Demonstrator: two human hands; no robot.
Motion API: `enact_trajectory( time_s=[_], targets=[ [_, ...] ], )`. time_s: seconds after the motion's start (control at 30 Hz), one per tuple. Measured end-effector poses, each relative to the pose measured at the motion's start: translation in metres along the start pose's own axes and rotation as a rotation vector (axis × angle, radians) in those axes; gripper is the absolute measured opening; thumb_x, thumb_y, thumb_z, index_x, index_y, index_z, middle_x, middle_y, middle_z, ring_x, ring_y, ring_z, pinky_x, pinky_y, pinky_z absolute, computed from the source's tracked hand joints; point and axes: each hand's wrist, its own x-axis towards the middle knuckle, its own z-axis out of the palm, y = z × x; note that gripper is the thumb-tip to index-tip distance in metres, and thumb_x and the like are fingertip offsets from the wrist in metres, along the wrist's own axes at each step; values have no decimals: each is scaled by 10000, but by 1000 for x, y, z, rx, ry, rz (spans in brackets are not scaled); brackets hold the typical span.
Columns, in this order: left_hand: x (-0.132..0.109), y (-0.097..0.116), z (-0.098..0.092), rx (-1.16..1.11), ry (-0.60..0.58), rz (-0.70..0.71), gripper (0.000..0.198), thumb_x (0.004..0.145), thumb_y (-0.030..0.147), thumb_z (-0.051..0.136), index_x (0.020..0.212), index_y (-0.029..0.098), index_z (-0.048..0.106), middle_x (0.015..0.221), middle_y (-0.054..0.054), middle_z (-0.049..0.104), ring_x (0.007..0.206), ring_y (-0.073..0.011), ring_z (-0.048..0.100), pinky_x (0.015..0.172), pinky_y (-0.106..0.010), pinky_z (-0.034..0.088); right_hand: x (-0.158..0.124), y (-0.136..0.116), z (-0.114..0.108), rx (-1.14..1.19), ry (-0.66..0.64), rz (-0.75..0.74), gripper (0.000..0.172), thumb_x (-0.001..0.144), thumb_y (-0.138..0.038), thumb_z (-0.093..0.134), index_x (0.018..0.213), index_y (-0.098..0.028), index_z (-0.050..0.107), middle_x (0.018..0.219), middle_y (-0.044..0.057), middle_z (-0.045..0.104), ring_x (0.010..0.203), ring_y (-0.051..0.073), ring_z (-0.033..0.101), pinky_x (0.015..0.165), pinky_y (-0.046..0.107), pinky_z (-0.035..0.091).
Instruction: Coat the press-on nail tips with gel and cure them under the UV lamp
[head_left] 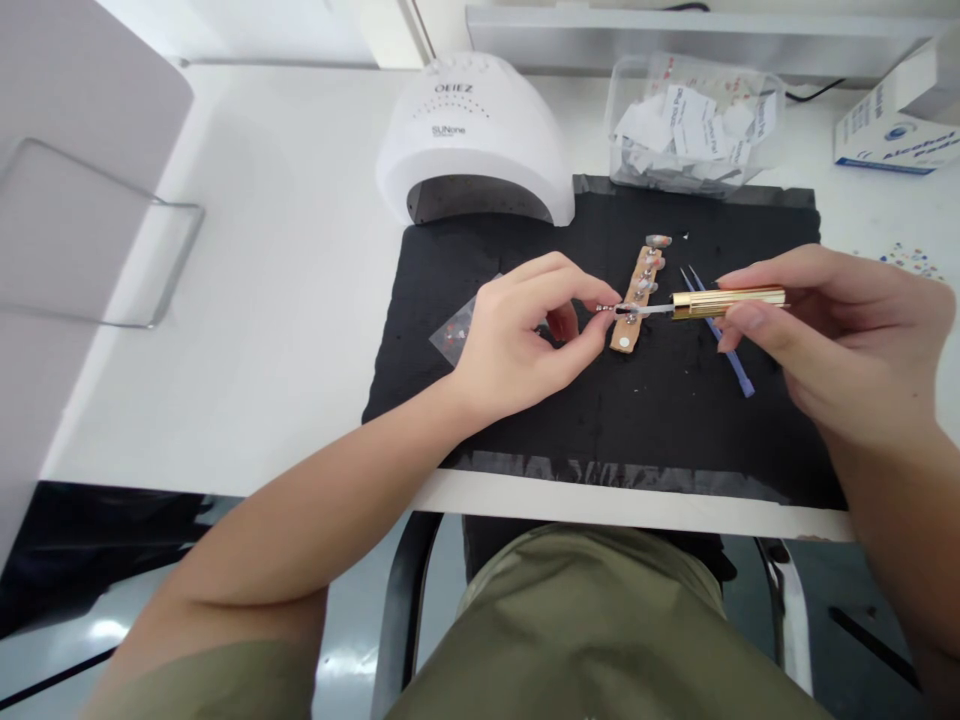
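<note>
Between the thumb and fingertips of my left hand point(529, 325) is a small metal nail-tip holder point(604, 308); a nail tip seems to sit on its end, too small to make out well. My right hand point(855, 330) pinches the gold handle of a nail polish brush point(727, 302). The pale brush stem points left, and its end meets the piece at my left fingertips. Just behind the brush end lies a tan strip point(626, 325) with several decorated nail tips point(649, 262) standing on it. Blue-handled tweezers point(731, 355) lie on the mat below my right hand.
A white nail lamp point(480, 130) stands at the back of the black mat point(570, 430). Behind the mat's right side are a clear bin point(622, 165) of alcohol pad packets and an alcohol pads box point(896, 125). A clear bag point(450, 335) lies partly under my left hand.
</note>
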Motion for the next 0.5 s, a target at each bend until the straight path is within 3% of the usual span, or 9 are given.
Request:
enact_trajectory(
  time_s=[0.23, 0.5],
  targets=[
    [0, -1, 0, 17, -6, 4, 67, 1002, 253, 776, 963, 235, 828, 895, -2, 799, 582, -81, 611, 587, -265, 534, 0, -2, 0, -2, 16, 26, 209, 907, -246, 894, 1069, -379, 899, 844, -90, 816, 659, 80, 713, 623, 274, 618],
    [0, -1, 0, 15, 0, 14, 63, 1002, 235, 771, 963, 227, 820, 875, 2, 792, 587, -79, 614, 595, -256, 547, 1, 0, 1, -14, 49, 47, 187, 902, -248, 901, 1045, -368, 905, 803, -75, 796, 634, 82, 696, 568, 282, 541]
  ],
)
